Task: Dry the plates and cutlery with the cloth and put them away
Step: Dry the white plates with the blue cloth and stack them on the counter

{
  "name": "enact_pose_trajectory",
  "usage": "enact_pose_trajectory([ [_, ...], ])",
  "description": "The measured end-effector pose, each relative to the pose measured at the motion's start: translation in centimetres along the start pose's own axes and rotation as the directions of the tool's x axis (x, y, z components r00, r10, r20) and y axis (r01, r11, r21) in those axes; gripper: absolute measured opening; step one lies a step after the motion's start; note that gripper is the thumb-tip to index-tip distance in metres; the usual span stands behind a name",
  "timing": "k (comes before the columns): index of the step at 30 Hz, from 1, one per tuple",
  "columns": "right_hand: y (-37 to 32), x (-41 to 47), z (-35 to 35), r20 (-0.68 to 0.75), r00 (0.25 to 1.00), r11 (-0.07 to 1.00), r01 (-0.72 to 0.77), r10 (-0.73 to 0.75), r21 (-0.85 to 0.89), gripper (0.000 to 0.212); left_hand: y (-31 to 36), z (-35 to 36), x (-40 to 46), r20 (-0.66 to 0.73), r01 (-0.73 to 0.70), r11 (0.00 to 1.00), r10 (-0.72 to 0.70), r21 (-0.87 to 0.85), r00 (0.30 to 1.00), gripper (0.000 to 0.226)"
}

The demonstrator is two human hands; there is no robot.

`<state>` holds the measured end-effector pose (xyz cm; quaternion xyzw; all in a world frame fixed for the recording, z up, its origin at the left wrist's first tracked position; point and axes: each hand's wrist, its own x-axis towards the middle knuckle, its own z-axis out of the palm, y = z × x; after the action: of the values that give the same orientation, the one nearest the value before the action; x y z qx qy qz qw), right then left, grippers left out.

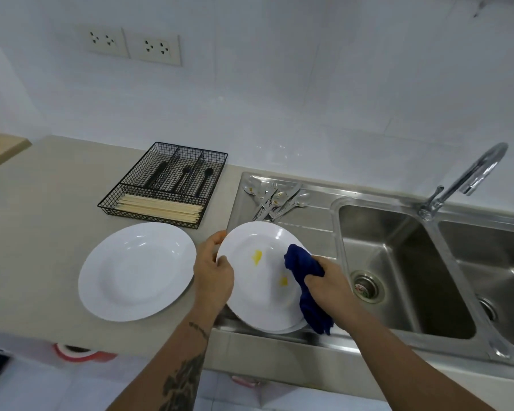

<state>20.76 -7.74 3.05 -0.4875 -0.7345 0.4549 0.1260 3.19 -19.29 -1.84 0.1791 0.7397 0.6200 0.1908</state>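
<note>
My left hand (212,272) grips the left rim of a white plate (258,280) with two yellow marks, held over the sink's drainboard (306,221). My right hand (328,281) holds a bunched dark blue cloth (301,262) against the plate's right side, with the cloth's tail hanging below. Another plate edge shows just under the held plate. A second white plate (135,271) lies flat on the counter to the left. Several steel spoons and forks (275,201) lie piled at the back of the drainboard.
A black wire cutlery tray (163,185) with black utensils and wooden chopsticks stands on the beige counter (42,221) behind the plates. A double steel sink (398,274) with a curved tap (469,176) is to the right. Wall sockets (134,46) sit above.
</note>
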Motion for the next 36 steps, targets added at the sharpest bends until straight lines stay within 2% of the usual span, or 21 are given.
enact_pose_trajectory([
  [3,-0.2,-0.2,0.5,-0.032,0.999,1.0,-0.024,0.024,0.007,0.042,-0.1,-0.1,0.4,0.014,0.025,1.0,-0.025,-0.017,1.0,0.06],
  [7,-1.4,-0.6,1.2,-0.106,0.993,0.998,0.051,-0.054,-0.029,0.044,0.3,-0.7,1.0,0.036,0.086,0.984,-0.082,-0.157,0.996,0.065],
  [10,-2.3,-0.5,1.9,-0.164,0.977,0.98,0.109,-0.136,-0.166,0.048,1.5,-1.3,1.3,0.085,0.1,0.967,-0.083,-0.235,0.993,0.065],
  [12,-2.6,-0.4,2.7,-0.178,0.974,0.966,0.094,-0.139,-0.242,0.058,2.3,-1.5,1.3,0.11,0.095,0.958,-0.068,-0.27,0.992,0.065],
  [14,-3.1,-0.6,3.9,-0.165,0.976,0.96,0.097,-0.144,-0.262,0.063,3.2,-1.7,1.3,0.156,0.1,0.951,-0.056,-0.294,0.986,0.065],
  [17,-4.7,-1.3,6.2,-0.103,0.966,0.925,0.192,-0.237,-0.328,0.064,5.4,-1.6,1.0,0.227,0.077,0.942,-0.001,-0.328,0.974,0.063],
  [21,-5.9,-2.9,6.4,0.1,0.911,0.84,0.409,-0.401,-0.358,0.068,8.1,-3.2,2.2,0.164,0.055,0.908,0.016,-0.415,0.986,0.056],
  [23,-5.8,-3.6,5.1,0.115,0.885,0.79,0.456,-0.451,-0.409,0.065,9.1,-4.4,2.9,0.138,0.063,0.89,0.0,-0.452,0.99,0.054],
  [25,-5.8,-3.8,3.6,0.015,0.894,0.732,0.377,-0.448,-0.568,0.063,9.9,-5.2,3.3,0.14,0.08,0.874,-0.014,-0.48,0.99,0.054],
  [27,-6.3,-3.3,2.9,-0.145,0.893,0.704,0.227,-0.426,-0.673,0.063,10.7,-5.5,3.3,0.155,0.093,0.864,-0.018,-0.494,0.988,0.053],
  [30,-8.7,-2.4,3.9,-0.289,0.877,0.77,0.131,-0.383,-0.624,0.061,12.0,-5.1,2.5,0.203,0.098,0.857,0.008,-0.506,0.979,0.051],
  [32,-10.9,-2.1,5.0,-0.324,0.874,0.854,0.171,-0.362,-0.492,0.064,12.7,-4.7,2.0,0.239,0.105,0.855,0.023,-0.507,0.971,0.048],
  [34,-12.5,-2.4,5.9,-0.26,0.847,0.831,0.315,-0.464,-0.46,0.067,13.4,-4.9,2.2,0.254,0.121,0.833,0.024,-0.539,0.967,0.047],
  [36,-12.9,-3.4,6.6,-0.113,0.804,0.756,0.487,-0.583,-0.437,0.065,13.9,-5.7,3.3,0.225,0.107,0.814,0.03,-0.572,0.974,0.046],
])
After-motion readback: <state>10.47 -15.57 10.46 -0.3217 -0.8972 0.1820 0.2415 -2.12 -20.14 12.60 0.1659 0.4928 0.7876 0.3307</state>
